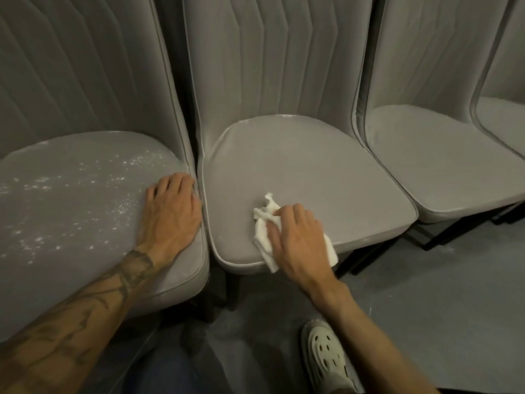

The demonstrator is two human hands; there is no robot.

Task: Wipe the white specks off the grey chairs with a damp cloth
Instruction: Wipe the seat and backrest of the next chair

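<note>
The right hand (295,237) presses the cloth (262,223) flat-fingered on the middle seat (298,166). The left hand (170,211), open, rests on the left seat (71,211) and may carry its white specks (127,163) across.

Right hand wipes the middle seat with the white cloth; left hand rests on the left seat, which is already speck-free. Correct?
No: the head view shows the left seat strewn with white specks. Right hand, white cloth, middle seat and left hand are as stated.
</note>
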